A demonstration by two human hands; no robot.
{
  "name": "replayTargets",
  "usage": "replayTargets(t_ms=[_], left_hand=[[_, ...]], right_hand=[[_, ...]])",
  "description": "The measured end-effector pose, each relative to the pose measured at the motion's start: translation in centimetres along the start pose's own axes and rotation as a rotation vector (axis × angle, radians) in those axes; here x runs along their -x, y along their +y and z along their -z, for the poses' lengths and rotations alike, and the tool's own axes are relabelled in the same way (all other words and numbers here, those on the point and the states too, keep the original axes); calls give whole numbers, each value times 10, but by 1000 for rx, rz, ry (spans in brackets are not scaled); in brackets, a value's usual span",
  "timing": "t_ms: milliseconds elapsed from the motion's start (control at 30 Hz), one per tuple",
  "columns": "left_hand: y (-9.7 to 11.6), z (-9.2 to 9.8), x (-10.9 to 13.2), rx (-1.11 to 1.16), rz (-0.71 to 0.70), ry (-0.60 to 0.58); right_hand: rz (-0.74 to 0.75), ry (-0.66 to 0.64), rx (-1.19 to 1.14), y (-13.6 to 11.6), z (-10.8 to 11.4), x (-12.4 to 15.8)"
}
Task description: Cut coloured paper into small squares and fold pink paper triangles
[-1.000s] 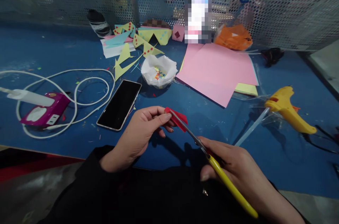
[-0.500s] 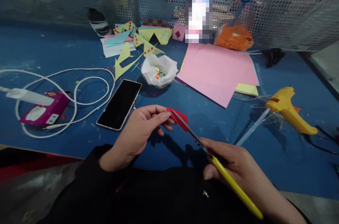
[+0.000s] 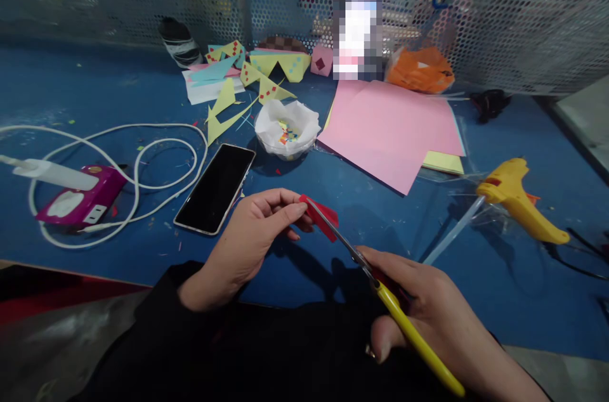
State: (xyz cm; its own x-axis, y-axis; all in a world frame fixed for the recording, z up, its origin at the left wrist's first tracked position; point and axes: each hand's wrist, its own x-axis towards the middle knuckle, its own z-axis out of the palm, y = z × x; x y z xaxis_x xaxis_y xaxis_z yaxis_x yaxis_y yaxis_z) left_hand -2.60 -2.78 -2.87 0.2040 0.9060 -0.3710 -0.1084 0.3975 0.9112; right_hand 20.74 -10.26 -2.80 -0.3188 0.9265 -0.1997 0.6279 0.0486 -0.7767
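Note:
Between its thumb and fingers, my left hand [image 3: 259, 234] pinches one end of a small red strip of paper [image 3: 328, 215]. My right hand [image 3: 419, 300] grips a pair of scissors [image 3: 404, 323] by the yellow handle. The scissor blades run along the length of the red paper, with their tips close to my left fingertips. Both hands are above the front edge of the blue table. Left of my left hand lies a black-screened phone [image 3: 216, 188]. Beyond the hands stands a bowl [image 3: 288, 143] lined with white paper, with small coloured paper bits inside.
Pink paper sheets [image 3: 390, 129] lie beyond my right hand. A yellow glue gun [image 3: 521, 199] is at the right. Cut yellow paper [image 3: 221, 116] sits at the back left. On the left are a white cable [image 3: 137, 161] and a purple power strip [image 3: 107, 193].
The scissor blades have closed further along the red paper, and a slit between its two strips shows more. My right thumb has moved down with the handle. My left hand keeps nearly the same place.

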Motion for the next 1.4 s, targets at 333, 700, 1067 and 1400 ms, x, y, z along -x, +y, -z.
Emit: replayTargets(t_ms=[333, 700, 1067, 1400], left_hand=[[-3, 3, 0, -31, -40, -42], [-6, 3, -2, -25, -49, -50], [-4, 3, -2, 20, -29, -29], [-2, 3, -1, 41, -20, 32]], right_hand=[[60, 13, 46, 2, -2, 1], [67, -16, 9, 3, -3, -3], [-13, -10, -190, 2, -3, -3], [-71, 120, -432, -3, 0, 2]])
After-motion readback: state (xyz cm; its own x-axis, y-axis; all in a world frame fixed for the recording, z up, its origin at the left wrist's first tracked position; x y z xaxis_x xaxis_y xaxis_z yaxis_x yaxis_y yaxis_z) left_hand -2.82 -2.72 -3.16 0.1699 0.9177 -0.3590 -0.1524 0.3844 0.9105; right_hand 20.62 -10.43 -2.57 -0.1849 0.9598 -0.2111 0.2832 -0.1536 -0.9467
